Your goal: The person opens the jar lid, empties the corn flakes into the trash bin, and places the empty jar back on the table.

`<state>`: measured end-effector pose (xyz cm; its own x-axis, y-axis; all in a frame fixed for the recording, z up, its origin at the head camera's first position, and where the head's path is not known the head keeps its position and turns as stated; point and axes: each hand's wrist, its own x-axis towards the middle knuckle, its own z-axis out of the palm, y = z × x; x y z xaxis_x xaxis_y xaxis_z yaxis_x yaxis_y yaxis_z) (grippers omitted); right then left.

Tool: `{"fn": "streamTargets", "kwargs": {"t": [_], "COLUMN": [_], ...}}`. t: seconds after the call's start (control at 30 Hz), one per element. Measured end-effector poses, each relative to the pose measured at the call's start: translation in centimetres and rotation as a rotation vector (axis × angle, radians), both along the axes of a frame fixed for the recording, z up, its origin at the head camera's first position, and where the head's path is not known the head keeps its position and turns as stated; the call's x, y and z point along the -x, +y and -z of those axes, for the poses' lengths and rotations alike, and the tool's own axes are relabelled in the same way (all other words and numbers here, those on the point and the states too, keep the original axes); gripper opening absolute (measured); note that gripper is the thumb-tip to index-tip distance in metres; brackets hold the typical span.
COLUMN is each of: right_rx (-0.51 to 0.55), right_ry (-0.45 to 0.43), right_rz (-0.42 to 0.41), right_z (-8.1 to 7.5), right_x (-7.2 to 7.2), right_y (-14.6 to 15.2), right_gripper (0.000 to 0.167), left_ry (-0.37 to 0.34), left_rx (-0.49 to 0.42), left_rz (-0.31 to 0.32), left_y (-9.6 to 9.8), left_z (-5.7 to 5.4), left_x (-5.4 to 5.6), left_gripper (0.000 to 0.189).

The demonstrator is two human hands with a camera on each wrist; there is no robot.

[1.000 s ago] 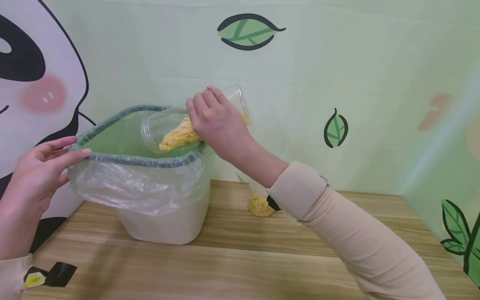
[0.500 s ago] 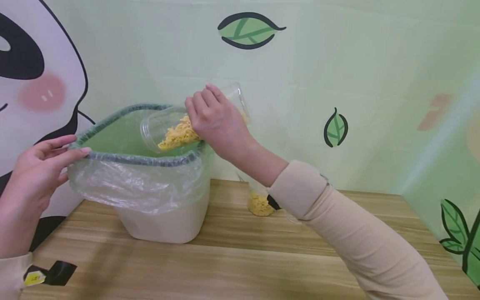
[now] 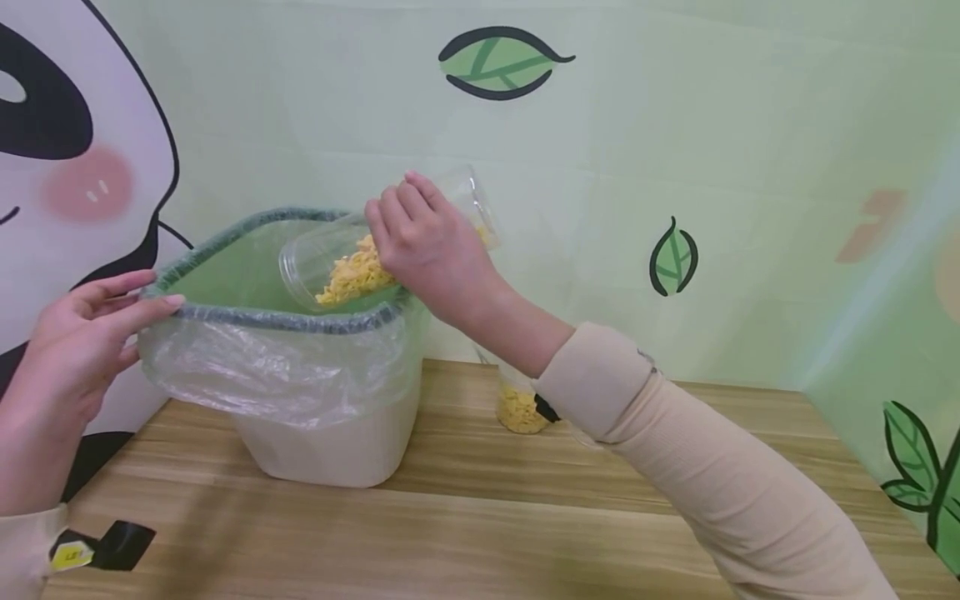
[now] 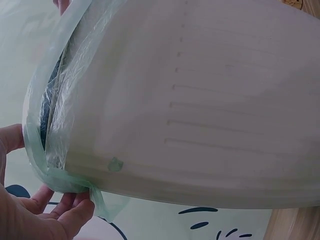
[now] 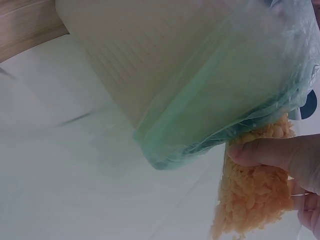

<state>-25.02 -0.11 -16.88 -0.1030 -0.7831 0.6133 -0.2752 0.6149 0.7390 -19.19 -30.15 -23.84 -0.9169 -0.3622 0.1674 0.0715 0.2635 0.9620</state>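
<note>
In the head view, my right hand [image 3: 431, 246] grips a clear plastic jar [image 3: 303, 250] of yellow flakes [image 3: 352, 275]. The jar lies tilted over the bin, its mouth low on the left above the opening. In the right wrist view the thumb [image 5: 260, 151] presses along the jar's side, flakes packed behind the wall. My left hand [image 3: 78, 350] pinches the rim of the white trash bin [image 3: 330, 450] at its left corner. A translucent green bin liner [image 3: 277, 375] folds over that rim; the left wrist view shows the fingers [image 4: 77, 215] against it.
A second clear container [image 3: 522, 408] with yellow flakes stands on the wooden table [image 3: 450, 542], partly behind my right sleeve [image 3: 600, 375]. A printed green backdrop [image 3: 585, 250] rises close behind the bin.
The flakes inside the tilted jar look smeared one second ago and distinct now. The jar has shifted very slightly left with the right hand; the left hand stays on the rim.
</note>
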Motion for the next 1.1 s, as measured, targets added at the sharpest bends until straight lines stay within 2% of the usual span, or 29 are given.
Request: {"fn": "streamTargets", "kwargs": {"t": [0.2,0.47,0.77,0.97,1.1], "right_rx": [-0.008,-0.024,-0.020,-0.037,-0.065], "right_ry": [-0.002,-0.004,0.013,0.000,0.012], "right_rz": [-0.003,0.005,-0.009,0.007,0.029], "right_z": [0.01,0.01,0.11,0.04,0.04], "right_x": [0.01,-0.04,0.04,-0.18,-0.25], "right_y": [0.05,0.02,-0.20,-0.15,-0.15], "right_gripper": [0.038,0.038,0.040,0.039,0.039], "left_ry": [-0.002,0.041,0.012,0.021,0.010], "left_rx": [0.021,-0.092,-0.030,-0.066,-0.057], "left_rz": [-0.001,0.035,0.011,0.020,0.013], "left_y": [0.55,1.06,0.36,0.42,0.89], "left_z": [-0.21,-0.47,-0.06,-0.06,-0.28], "left_x": [-0.28,-0.68,-0.25,-0.26,-0.48], "left_gripper": [0.036,0.027,0.035,0.036,0.031]}}
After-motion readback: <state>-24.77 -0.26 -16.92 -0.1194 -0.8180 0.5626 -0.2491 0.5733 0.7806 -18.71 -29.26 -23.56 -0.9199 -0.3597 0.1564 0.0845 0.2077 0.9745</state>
